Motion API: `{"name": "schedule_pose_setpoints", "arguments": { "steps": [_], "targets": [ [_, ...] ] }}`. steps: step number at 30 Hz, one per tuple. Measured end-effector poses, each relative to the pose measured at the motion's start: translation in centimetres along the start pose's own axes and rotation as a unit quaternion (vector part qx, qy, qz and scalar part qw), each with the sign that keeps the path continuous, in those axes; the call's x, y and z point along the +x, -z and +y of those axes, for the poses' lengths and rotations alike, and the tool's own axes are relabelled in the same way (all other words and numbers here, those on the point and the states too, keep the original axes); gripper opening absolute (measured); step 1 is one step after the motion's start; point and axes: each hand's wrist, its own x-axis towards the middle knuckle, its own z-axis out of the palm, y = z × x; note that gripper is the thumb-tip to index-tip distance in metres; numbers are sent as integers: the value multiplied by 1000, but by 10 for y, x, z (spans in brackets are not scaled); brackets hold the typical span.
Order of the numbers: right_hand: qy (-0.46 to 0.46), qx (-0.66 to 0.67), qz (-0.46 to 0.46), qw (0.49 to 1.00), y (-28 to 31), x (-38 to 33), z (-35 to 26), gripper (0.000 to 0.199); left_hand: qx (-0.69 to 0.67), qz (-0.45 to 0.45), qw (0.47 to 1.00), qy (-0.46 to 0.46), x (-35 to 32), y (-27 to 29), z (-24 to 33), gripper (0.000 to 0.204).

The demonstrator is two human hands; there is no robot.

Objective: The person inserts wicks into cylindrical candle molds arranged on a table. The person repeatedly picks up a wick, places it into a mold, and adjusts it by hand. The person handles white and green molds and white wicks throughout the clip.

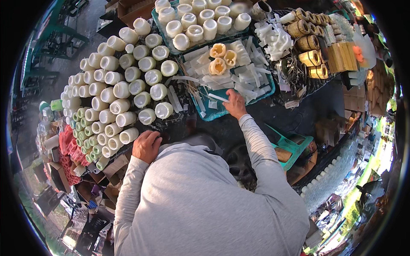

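My right hand (235, 103) is closed around a slim white stick (218, 98), whose free end points left over the near edge of a teal tray (213, 114). In that tray lie many flat white wax-like strips (247, 79) and three cream, scallop-rimmed candle cups (218, 66). My left hand (146, 146) rests palm down at the table's near edge, fingers loosely bent, with nothing visible in it. Just beside it stands the nearest of many cream pillar candles (129, 135), which are set out in rows.
A second teal tray (168, 38) behind holds more cream candles. To the right are white scraps (273, 40), bundled bamboo-like pieces (309, 58) and yellowish wooden blocks (341, 56). A green plastic chair (294, 147) stands right of me; red netting (70, 149) is at the left.
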Motion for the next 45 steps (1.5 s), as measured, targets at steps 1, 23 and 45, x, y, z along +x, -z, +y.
{"name": "schedule_pose_setpoints", "arguments": {
  "steps": [1,23,45],
  "targets": [
    [35,10,13,999,4,3,1,34,0,3,1000,-31,11,-4,3,22],
    [100,320,-72,939,49,46,-98,35,-280,-255,915,139,187,-55,33,21],
    [27,463,-489,739,25,23,-332,30,-181,15,981,62,-8,77,-34,31]
  ]
}}
